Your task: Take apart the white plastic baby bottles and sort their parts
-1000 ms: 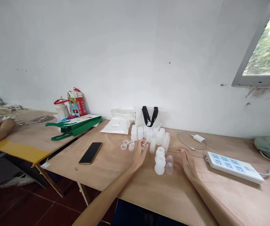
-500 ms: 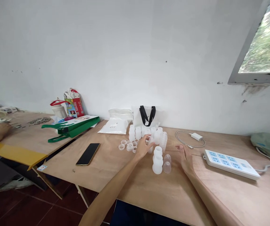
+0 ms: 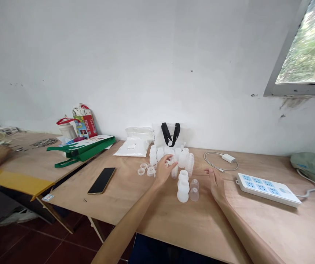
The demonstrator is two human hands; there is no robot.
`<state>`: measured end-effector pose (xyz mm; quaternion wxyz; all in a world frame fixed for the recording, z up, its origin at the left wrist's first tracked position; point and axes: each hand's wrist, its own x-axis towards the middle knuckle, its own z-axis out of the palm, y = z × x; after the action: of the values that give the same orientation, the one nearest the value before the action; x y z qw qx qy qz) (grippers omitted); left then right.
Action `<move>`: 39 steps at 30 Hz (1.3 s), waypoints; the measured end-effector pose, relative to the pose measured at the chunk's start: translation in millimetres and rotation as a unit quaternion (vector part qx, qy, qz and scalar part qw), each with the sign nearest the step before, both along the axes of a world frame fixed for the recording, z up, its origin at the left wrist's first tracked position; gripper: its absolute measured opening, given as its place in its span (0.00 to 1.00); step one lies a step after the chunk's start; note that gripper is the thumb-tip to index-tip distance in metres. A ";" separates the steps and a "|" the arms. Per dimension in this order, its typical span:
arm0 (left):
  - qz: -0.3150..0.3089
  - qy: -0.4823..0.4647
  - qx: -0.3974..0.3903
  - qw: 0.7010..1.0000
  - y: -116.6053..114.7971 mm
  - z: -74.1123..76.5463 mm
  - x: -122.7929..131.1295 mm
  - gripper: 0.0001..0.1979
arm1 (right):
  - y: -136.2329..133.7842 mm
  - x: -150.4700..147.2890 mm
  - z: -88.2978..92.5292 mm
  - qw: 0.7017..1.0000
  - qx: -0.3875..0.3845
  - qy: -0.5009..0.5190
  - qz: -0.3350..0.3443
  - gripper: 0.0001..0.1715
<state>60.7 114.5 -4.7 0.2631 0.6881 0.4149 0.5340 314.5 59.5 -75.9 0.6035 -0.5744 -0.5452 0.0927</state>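
Note:
My left hand pinches a clear plastic cap between thumb and fingers, just above and beside a stack of clear caps. My right hand rests on its edge on the table, fingers stretched and nothing in them. Between the hands stand white frosted bottles in a short row. Two clear domed caps sit to their right. More white bottles line the back, next to another stack of clear caps. Several clear rings lie left of my left hand.
A black phone lies left on the wooden table. Behind are a white plastic packet and a white bag with black handles. A power strip and cabled adapter lie right. Another person's hand is far left.
My left hand has drawn slightly left and away from the stack of clear caps, with a clear cap in its fingers. My right hand stays put; the view shifts slightly.

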 end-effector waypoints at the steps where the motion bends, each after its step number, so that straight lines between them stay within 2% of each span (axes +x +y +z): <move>1: 0.014 -0.006 0.000 1.000 -6.1 -2.6 -4.7 0.17 | 0.4 0.4 -0.3 1.000 0.003 0.004 -0.002 0.33; 4: 0.006 -0.008 -0.021 1.000 -23.0 -20.6 -21.6 0.18 | 2.1 2.1 -1.4 0.999 0.013 0.025 -0.017 0.33; 6: -0.060 0.016 -0.059 0.996 -28.8 -36.7 -32.0 0.17 | 3.6 3.6 -2.6 0.999 0.014 0.043 -0.027 0.33; 8: -0.116 0.055 -0.098 0.987 -29.2 -50.4 -39.7 0.16 | 4.9 5.0 -4.2 0.998 0.013 0.054 -0.031 0.33; 11: -0.120 0.115 -0.114 0.980 -24.8 -61.2 -45.9 0.16 | 5.7 5.8 -6.2 0.998 0.004 0.062 -0.030 0.33; 14: -0.114 0.152 -0.102 0.976 -22.3 -61.9 -48.8 0.22 | 4.4 4.7 -6.4 0.998 -0.003 0.060 -0.026 0.32; 17: -0.114 0.149 -0.107 0.976 -21.9 -59.8 -51.3 0.27 | 2.8 3.6 -5.7 0.999 -0.010 0.048 -0.023 0.32; 20: -0.110 0.125 -0.112 0.980 -20.5 -57.8 -53.3 0.20 | 3.2 4.2 -6.6 0.999 -0.014 0.042 -0.020 0.31; 22: -0.104 0.112 -0.088 0.984 -19.2 -56.1 -54.1 0.16 | 4.6 5.4 -8.5 0.999 -0.015 0.038 -0.018 0.30; 29: -0.058 0.040 0.028 0.997 -21.9 -49.2 -56.2 0.13 | 5.1 6.4 -9.3 0.999 -0.022 0.028 -0.012 0.30; 31: -0.089 0.063 0.062 0.992 -26.3 -48.5 -58.1 0.13 | 3.2 5.4 -6.8 0.999 -0.024 0.025 -0.014 0.30; 35: -0.168 0.202 0.100 0.960 -37.0 -47.3 -62.6 0.12 | 0.3 3.3 -2.8 0.999 -0.024 0.023 -0.015 0.31; 37: -0.179 0.244 0.097 0.948 -40.1 -46.0 -63.8 0.11 | -0.1 2.7 -2.0 0.999 -0.020 0.022 -0.013 0.31; 39: -0.167 0.248 0.089 0.950 -39.3 -44.8 -64.3 0.12 | -0.2 2.3 -1.6 1.000 -0.020 0.021 -0.011 0.32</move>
<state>-3.7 75.2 -49.6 0.1751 0.8787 0.2975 0.3298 316.8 59.3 -77.5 0.6043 -0.5903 -0.5240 0.1091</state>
